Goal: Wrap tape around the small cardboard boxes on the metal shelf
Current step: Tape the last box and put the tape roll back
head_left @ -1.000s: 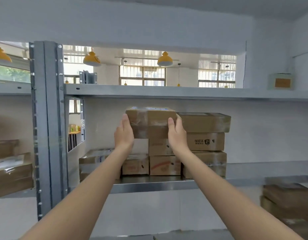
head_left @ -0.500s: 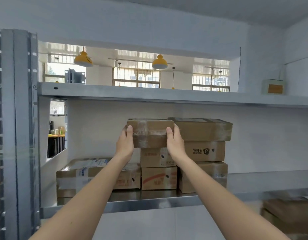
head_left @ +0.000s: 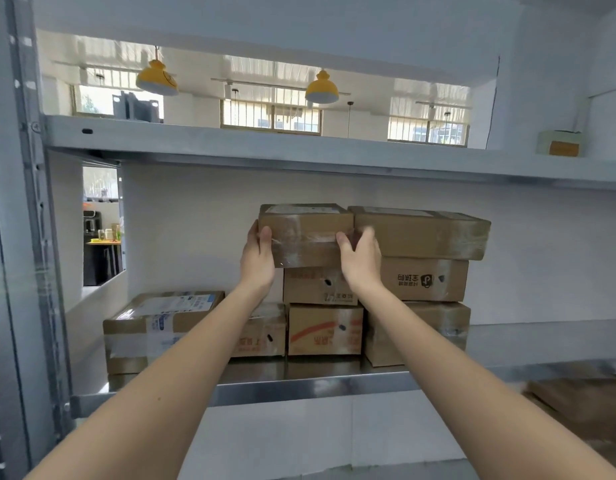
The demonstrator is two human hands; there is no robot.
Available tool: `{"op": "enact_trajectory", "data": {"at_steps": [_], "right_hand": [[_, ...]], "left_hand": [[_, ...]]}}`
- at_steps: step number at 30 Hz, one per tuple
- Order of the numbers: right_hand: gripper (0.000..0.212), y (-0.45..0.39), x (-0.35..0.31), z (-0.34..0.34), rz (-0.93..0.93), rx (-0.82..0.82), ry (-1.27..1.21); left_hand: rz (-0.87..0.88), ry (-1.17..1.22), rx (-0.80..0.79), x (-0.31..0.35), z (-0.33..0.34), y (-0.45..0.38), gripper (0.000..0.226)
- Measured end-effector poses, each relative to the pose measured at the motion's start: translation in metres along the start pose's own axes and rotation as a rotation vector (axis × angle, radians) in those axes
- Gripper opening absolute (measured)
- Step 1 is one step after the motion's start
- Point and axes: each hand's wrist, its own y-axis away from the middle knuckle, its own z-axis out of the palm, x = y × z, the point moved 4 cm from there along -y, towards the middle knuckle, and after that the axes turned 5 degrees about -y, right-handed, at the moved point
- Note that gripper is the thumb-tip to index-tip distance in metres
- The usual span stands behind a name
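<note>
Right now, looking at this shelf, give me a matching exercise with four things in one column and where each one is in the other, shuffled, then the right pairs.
Things:
1. taped box
2. red-striped box
3. box with white labels
4. yellow lamps

Places:
A. far left on the metal shelf
B. held between the left hand and right hand, top of the stack
C. hanging beyond the wall opening
D. bottom row, middle of the stack

Pairs: 1-B, 2-D, 3-A, 4-C

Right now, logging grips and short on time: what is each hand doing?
Left hand: grips the left end of the taped top box.
Right hand: grips the same box's right end.
</note>
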Motion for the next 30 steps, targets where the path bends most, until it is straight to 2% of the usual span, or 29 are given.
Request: {"op": "enact_trajectory", "data": {"at_steps": [3, 9, 19, 30], "right_hand": [[0.043, 0.0, -0.008, 0.0, -0.048, 0.013, 0.084], [0.048, -0.003, -0.011, -0.001, -0.044, 0.089, 0.202], [0.034, -0.006, -0.004, -0.004, -0.044, 0.095, 0.124], [0.034, -0.015, 0.01, -0.012, -0.018, 0.053, 0.106]], "left_hand": [[0.007, 0.019, -0.006, -0.001, 0.0, -0.009, 0.057], [0.027, 0.079, -0.005, -0.002, 0.008, -0.014, 0.056], [-0.071, 0.158, -0.1, 0.002, 0.02, -0.016, 0.058], [-0.072, 0.041, -0.139, 0.006, 0.034, -0.011, 0.063]]}}
